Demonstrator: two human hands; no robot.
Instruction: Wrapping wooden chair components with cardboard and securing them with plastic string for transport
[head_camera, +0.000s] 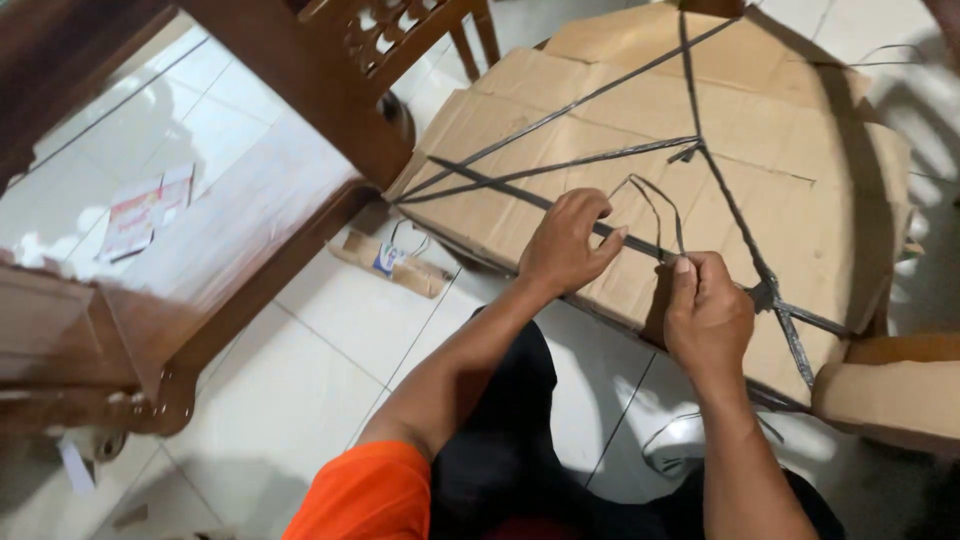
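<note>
A big flat cardboard box lies on the white tile floor, tied up with dark string that crosses over its top in many lines. The left hand sits on the near edge of the box. Its fingers are curled shut around one line of the string, and they pinch it tight. The right hand is just beside it, a little closer to the person. Its thumb and fingers are closed on the same string, near a loose loop that sticks up between the two hands. The string runs from one hand to the other. To the left stands a brown wooden table with a shiny top, and a small paper card lies on it. A wooden chair stands behind the table, touching the box's far corner. A small brown paper bag lies on the floor just beside the box. The person wears an orange sleeve on the left arm.
</note>
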